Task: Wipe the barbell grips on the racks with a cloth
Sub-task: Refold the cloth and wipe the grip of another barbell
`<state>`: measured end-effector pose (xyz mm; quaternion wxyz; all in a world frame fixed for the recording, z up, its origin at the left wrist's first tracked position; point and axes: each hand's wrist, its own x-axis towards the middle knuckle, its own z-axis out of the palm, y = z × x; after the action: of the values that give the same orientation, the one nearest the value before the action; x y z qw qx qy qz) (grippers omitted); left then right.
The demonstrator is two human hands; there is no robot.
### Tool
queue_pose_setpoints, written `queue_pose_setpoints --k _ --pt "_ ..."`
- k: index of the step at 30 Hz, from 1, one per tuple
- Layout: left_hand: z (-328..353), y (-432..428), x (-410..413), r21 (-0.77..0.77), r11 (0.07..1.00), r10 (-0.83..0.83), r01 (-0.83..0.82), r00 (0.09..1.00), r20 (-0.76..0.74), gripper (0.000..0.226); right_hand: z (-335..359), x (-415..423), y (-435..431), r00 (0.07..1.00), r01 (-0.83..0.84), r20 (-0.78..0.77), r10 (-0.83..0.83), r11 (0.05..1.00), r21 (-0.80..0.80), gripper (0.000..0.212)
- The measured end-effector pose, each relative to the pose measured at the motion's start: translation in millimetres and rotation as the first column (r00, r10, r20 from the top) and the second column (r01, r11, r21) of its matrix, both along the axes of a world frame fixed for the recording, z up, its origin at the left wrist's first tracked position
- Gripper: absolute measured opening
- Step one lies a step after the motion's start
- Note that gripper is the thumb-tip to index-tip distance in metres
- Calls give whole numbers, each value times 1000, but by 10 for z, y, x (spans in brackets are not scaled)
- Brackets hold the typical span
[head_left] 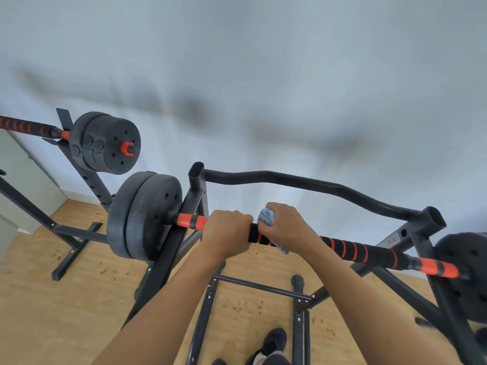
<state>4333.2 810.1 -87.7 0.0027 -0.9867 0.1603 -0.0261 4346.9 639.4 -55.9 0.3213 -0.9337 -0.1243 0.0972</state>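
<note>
Both hands are up on the near barbell (pixel 190 221), which lies across its black rack (pixel 197 191) at chest height. The left hand (pixel 227 231) is wrapped right over the bar, fingers curled around it where the orange sleeve meets the black foam grip (pixel 355 250). Just beside it, almost knuckle to knuckle, the right hand (pixel 287 228) is clamped on a bunched blue-and-white cloth (pixel 267 217) and presses it onto the top of that grip, with a loose tail of fabric hanging out below the bar. To the right of that hand the grip runs on, black foam with orange rings, toward the far rack post. A pair of black weight plates (pixel 145 215) sits on the bar's left end, and another plate (pixel 464 275) shows at the right edge. Behind the bar, a curved crossbar (pixel 316 185) joins the two rack posts. Back left, a second barbell (pixel 24 126) with the same ringed grip rests on its own stand, plates (pixel 108 144) loaded. Below lies a wooden floor (pixel 79 299), and a dark shoe (pixel 274 341) shows between the rack's feet.
</note>
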Motion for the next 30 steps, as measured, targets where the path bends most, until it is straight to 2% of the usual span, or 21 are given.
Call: queue_pose_setpoints --k 3,5,9,11,14,17,25,27,30 --pt "-65 -17 -74 -22 1000 24 -22 997 75 24 54 32 18 998 4 -57 -7 999 -46 18" --pt "-54 -26 -92 -35 998 46 -44 997 57 21 81 41 3 994 6 -107 -11 999 -46 18" --pt "143 29 -22 -43 999 12 -23 970 -242 25 158 33 -33 980 -53 -192 42 997 -54 20" --pt "195 30 21 -30 1000 -16 8 954 -301 27 159 2 -28 983 -48 -178 40 998 -45 17" --pt "142 -14 15 10 1000 -15 19 967 -253 21 96 -64 1 990 -25 -137 17 998 -56 14" --pt "69 -50 -30 30 999 -10 14 989 -145 17 46 -99 17 997 8 -81 -13 998 -59 14" --pt "-60 -54 -299 5 1000 5 -5 997 74 15 32 -113 60 991 5 -132 -19 994 -108 16" --pt "-31 -53 -322 -5 1000 15 -15 999 29 15 46 -145 61 989 -6 -145 -9 995 -102 19" --pt "92 -19 -267 -40 999 8 -16 977 -212 27 100 -202 30 989 -34 -144 21 995 -93 18"
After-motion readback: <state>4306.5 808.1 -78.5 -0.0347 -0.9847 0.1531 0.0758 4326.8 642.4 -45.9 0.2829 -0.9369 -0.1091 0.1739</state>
